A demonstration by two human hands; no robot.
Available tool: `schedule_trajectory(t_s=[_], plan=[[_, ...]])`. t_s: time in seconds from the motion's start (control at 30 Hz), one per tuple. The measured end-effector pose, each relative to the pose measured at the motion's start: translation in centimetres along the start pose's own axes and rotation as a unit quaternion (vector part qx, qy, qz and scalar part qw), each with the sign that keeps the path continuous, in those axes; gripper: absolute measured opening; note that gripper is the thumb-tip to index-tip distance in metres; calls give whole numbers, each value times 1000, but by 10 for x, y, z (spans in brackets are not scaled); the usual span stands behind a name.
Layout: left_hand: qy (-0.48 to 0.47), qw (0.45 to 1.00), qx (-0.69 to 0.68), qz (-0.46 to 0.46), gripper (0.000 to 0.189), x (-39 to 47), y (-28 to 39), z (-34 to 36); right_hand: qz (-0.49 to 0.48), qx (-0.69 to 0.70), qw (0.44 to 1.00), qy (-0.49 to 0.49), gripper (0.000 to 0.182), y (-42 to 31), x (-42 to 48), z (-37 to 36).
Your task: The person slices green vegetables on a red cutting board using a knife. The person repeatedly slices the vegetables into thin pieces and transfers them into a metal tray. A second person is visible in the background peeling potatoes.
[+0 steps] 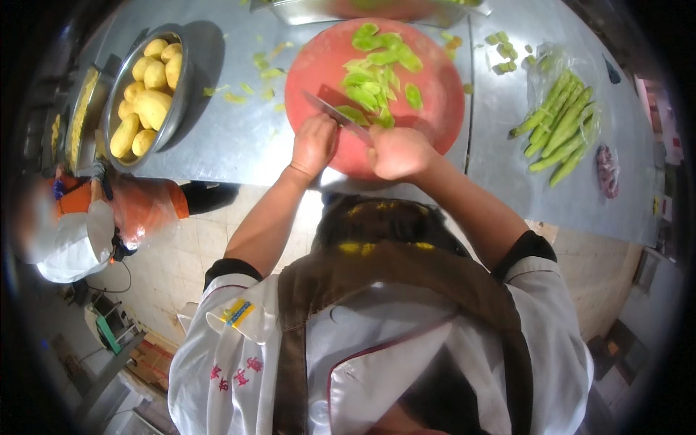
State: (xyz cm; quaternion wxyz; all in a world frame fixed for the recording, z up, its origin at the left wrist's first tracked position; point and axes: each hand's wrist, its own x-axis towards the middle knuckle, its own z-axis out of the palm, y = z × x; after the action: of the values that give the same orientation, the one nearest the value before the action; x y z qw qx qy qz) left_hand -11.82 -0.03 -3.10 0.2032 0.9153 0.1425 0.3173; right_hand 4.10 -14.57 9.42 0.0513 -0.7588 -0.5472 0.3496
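On a round red cutting board [315, 60] lie thin green slices [364, 89], apparently of a stem vegetable. My right hand [399, 152] is closed around the handle end of a kitchen knife [340, 115], whose blade points up and to the left. Just below the blade, at the board's left front, my left hand [315, 142] has its fingers curled down; whether it holds a piece beneath them is hidden. A green slice [352, 115] lies right beside the blade, and a separate one [413, 96] is at the right.
A metal bowl of peeled potatoes [154, 109] stands left on the steel table [239, 147]. Long green vegetables [560, 125] in clear plastic lie right, near small green pieces [505, 51]. A metal tray [370, 13] is behind the board. Another person [81, 234] is at the far left.
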Motion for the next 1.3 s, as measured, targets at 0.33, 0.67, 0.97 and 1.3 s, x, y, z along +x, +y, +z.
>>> schedule_trajectory(t_s=[0.33, 0.67, 0.97, 1.3], plan=[[34, 995, -11, -90, 9, 3, 0, 0, -13, 23, 998, 62, 29, 24, -1, 23], [-158, 983, -34, 90, 25, 168, 62, 2, -171, 0, 933, 316, 10, 44, -16, 67], [-381, 910, 20, 159, 38, 184, 55, 88, -158, 36, 915, 369, 9, 45, -21, 73], [-7, 963, -200, -179, 47, 215, -35, -75, -54, 91, 992, 69, 23, 26, -24, 31]])
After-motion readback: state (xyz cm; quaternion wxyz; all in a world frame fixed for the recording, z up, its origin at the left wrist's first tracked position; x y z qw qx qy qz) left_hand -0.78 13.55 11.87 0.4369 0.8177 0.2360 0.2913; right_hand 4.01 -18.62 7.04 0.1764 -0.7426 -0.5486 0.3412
